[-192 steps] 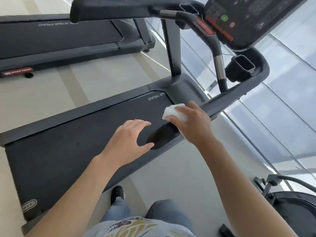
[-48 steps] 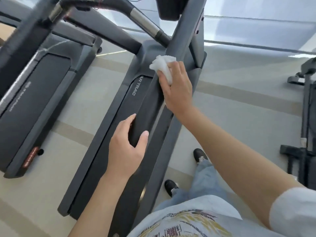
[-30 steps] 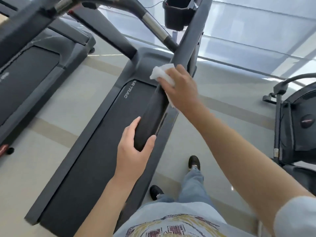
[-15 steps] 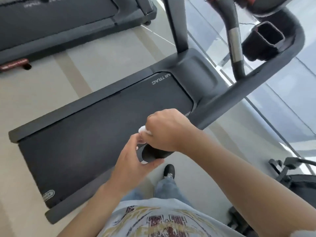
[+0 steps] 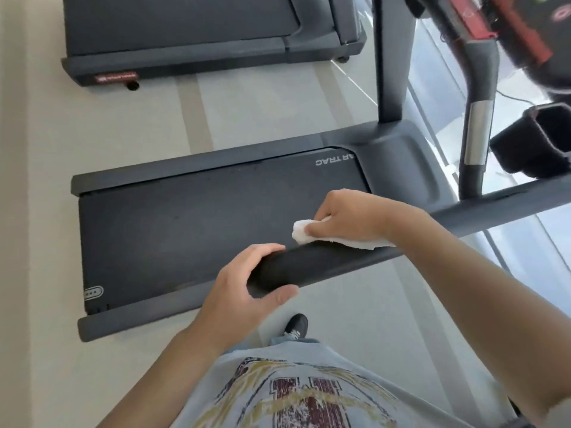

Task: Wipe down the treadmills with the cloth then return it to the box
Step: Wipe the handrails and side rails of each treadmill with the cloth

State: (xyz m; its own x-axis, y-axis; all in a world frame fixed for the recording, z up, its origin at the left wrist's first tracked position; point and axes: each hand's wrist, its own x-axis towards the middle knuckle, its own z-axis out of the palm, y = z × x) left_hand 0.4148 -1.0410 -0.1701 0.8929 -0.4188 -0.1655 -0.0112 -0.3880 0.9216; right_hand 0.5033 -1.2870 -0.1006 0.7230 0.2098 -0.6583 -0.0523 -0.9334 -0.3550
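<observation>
A dark treadmill (image 5: 191,230) lies crosswise below me, its belt marked with white lettering. Its black side handrail (image 5: 324,262) runs from the lower middle up to the right. My left hand (image 5: 244,295) grips the rounded near end of that rail, thumb under it. My right hand (image 5: 355,219) holds a crumpled white cloth (image 5: 312,234) and presses it on top of the rail, just beyond my left hand. The box is not in view.
A second treadmill (image 5: 197,32) stands at the top left across a strip of pale floor (image 5: 262,106). At the right are the upright post (image 5: 392,57), a chrome-banded grip (image 5: 477,131), a black cup holder (image 5: 543,143) and the console with red trim. My shoe (image 5: 296,325) is beside the deck.
My right hand has slid with the cloth up the rail, away from my left hand, so the two hands are apart. My view has swung left and down.
</observation>
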